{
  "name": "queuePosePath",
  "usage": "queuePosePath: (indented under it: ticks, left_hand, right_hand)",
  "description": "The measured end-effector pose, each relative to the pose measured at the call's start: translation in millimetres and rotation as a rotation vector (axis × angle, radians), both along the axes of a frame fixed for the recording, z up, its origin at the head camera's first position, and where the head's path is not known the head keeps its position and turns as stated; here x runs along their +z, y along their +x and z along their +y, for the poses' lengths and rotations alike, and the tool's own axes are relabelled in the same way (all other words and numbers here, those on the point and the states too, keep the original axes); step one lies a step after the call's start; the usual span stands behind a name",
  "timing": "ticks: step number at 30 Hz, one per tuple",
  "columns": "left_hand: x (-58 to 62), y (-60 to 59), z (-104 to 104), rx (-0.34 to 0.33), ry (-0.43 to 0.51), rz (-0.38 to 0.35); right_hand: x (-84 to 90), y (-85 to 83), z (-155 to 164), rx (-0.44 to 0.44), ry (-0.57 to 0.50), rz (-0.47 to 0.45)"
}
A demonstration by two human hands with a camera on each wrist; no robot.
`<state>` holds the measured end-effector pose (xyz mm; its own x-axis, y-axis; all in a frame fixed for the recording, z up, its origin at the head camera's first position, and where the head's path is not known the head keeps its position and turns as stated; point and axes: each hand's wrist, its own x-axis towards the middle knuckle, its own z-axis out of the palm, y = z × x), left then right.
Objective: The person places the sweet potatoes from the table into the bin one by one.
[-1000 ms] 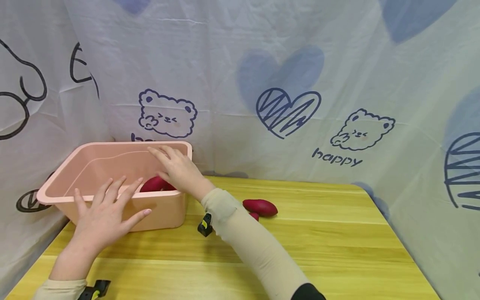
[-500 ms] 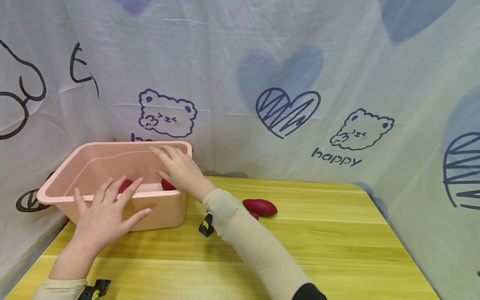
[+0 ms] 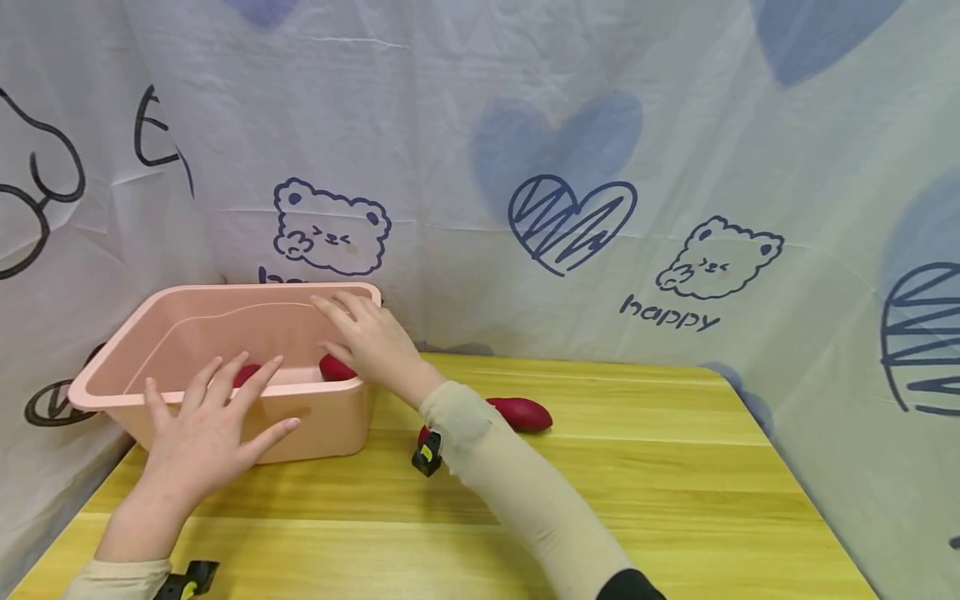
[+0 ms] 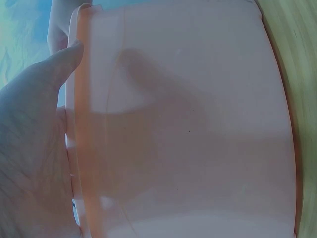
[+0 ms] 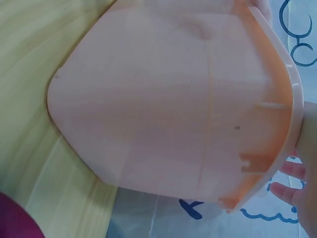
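Overhanging the pink tub (image 3: 322, 421), my left grip (image 3: 204, 435) and right grip (image 3: 381, 343) were spread, empty; moving lightly seemed best, to avoid jostling the red tubers (image 3: 335, 368) inside.

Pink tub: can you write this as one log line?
pink tub: red objects inside | left hand: spread at tub's near side | right hand: over tub's right end | table: more red objects

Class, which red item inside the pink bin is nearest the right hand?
The red item at the bin's right end, by the right hand; the other shows behind the left hand.
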<state>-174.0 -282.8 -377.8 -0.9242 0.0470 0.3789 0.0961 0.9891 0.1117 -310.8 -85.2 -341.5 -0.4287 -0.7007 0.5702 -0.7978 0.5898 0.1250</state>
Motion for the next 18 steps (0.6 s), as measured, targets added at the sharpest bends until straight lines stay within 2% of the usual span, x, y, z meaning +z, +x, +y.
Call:
queuePosePath:
  ticks: [8,13,18]
  left_hand:
    - [-1.1,-0.9,-1.9,-0.006,0.001,0.024]
    - [-0.9,-1.2,-1.9,-0.011,-0.001,0.025]
    - [-1.4,-1.1,-1.6,-0.010,0.006,0.027]
  right_hand:
    - [-5.1,-2.9,15.4,-0.007,-0.039,-0.022]
    - [-10.4,-4.8,26.9,0.000,-0.086,-0.066]
    - [-16.5,-7.1,39.0,0.015,-0.134,-0.058]
